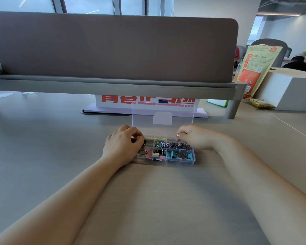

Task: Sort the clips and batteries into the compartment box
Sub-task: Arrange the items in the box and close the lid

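A clear plastic compartment box (180, 160) lies on the table with its lid (162, 114) standing upright at the back. Coloured paper clips (163, 144) fill a rear compartment. Teal binder clips (175, 153) sit at the front right, with pink and black binder clips (148, 153) in the front left compartments. My left hand (122, 145) rests over the box's left end, its fingertips pinched on a small dark object I cannot identify. My right hand (193, 137) hovers at the box's rear right corner with curled fingers; what it holds, if anything, is hidden.
A grey desk divider (113, 48) on a rail spans the back. A white sign with red lettering (147, 103) stands behind the lid. At the right are a printed bag (254, 68), a white box (288, 89) and a divider leg (232, 108).
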The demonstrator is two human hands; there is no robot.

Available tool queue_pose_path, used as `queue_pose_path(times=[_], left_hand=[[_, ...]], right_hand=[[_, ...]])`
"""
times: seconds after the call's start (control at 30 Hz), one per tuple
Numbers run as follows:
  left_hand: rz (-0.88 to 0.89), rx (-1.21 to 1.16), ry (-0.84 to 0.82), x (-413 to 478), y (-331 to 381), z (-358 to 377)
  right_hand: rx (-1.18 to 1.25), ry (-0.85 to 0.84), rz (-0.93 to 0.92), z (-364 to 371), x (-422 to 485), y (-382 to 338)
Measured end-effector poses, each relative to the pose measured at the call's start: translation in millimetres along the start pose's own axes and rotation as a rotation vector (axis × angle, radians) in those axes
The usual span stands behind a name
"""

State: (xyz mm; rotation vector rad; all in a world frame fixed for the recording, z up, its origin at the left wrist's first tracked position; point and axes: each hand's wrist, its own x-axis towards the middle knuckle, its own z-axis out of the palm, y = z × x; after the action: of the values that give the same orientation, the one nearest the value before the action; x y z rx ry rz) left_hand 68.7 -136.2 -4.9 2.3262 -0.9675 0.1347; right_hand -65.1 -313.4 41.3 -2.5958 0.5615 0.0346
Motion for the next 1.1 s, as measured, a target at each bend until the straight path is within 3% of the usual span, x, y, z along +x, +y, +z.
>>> queue_pose_path(times=[0.2,0.33,0.43,0.53,0.6,0.93,1.1], left_hand=[[-0.001,-0.008,-0.01,-0.2,0.5,-0.6],[-0.002,-0.008,-0.001,0.3,-0.3,-0.7],[0.003,-0.004,-0.004,0.0,-1.2,-0.2],[0.003,-0.001,-0.006,0.1,-0.5,-0.9],[0.001,-0.001,-0.014,0.0,-0.2,-1.2],[0.004,-0.016,-0.023,0.0,-1.5,-0.7],[0.006,-0.042,-0.012,0.3,-2.2,-1.2]], right_hand=[[0.186,-0.019,-0.043,-4.0,-8.3,1.0],[0.239,0.167,-0.063,-5.0,-6.5,-7.1],[0.097,0.26,-0.17,1.3,-4.4,-17.1],[-0.296,0.246,-0.284,17.0,0.6,-15.1],[-0.36,0.204,-0.301,25.1,3.3,-11.1],[0.015,0.173,-0.311,14.7,1.2,-0.2],[-0.05,0.268,-0.259,-0.6,-1.2,12.0]])
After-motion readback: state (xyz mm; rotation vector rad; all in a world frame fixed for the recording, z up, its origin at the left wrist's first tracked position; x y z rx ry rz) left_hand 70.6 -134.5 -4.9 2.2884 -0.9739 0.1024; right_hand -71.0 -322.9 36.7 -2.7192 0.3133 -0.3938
